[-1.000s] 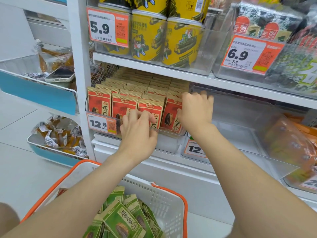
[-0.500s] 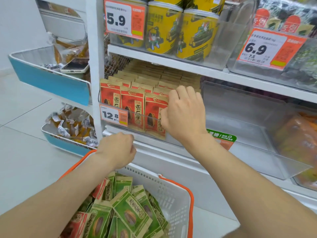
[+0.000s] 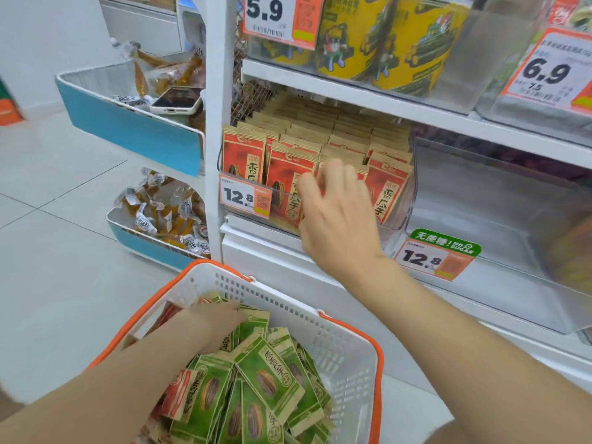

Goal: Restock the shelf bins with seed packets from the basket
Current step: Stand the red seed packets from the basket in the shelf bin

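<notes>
Seed packets (image 3: 266, 373), mostly green with a few red, lie heaped in the basket (image 3: 336, 344) near the camera, below the shelf. A second ago both hands were at the left bin (image 3: 405, 213), squaring up its rows of red packets (image 3: 245, 161); since then the left hand (image 3: 214, 318) has dropped from the shelf, past the rim, and now lies down among the far packets in the basket. Its fingers are buried in the heap, so I cannot tell whether they have closed on anything. The right hand (image 3: 339, 219) remains at the front of the red rows, its fingers (image 3: 333, 174) loosely spread and blurred, holding nothing that I can make out. The left bin looks full, while the clear bin (image 3: 499, 200) just to its right stands empty, so the reach probably starts the next load, likely green packets for that bin.
</notes>
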`<state>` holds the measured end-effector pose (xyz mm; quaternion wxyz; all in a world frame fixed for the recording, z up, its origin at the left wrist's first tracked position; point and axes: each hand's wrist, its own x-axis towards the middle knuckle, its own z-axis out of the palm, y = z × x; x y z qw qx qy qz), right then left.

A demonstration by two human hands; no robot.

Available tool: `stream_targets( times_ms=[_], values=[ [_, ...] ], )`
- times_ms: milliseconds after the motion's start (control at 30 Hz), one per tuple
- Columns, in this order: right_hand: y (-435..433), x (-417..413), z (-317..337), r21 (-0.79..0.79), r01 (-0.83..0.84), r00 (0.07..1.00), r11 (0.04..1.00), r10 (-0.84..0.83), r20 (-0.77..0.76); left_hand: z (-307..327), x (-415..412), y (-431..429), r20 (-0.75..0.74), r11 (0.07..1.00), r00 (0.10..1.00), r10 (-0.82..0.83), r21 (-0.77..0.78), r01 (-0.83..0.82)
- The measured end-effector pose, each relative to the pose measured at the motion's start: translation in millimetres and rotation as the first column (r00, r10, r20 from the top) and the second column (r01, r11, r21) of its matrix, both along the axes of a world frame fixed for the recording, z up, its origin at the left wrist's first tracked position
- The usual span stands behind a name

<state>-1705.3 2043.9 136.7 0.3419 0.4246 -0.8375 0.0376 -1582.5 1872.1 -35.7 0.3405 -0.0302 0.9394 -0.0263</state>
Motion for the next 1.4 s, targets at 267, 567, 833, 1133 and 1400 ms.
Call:
stream_targets(
  times_ms=[267,567,833,1133,1400],
  values=[
    [-5.3,4.2,-19.5,0.107,-0.139,0.975,0.984,0.117,0.187,-9.2,-12.2,10.4,0.008,0.972,0.992,-0.123,-0.198,0.122],
    [7.8,-4.0,-4.7,0.119,-0.131,0.939,0.984,0.084,0.334,47.3,-47.4,18.2,-0.354,0.992,0.929,-0.106,-0.104,0.074],
    [35.6,-18.4,6.2,0.219,0.002,0.745,0.976,-0.147,0.651,95.7,-57.7,38.8,-0.460,0.595,0.684,0.566,0.802,0.046],
    [56.7,-12.7,30.1,-0.057,0.141,0.096,0.988,0.044,0.994,129.9,-60.2,68.1,-0.164,0.119,0.363,0.917,0.982,0.145],
    [62.2,-11.1,32.4,-0.112,0.121,0.202,0.986,0.086,0.976,135.2,-58.6,77.8,-0.657,0.640,0.290,0.696,0.750,0.165]
  ],
)
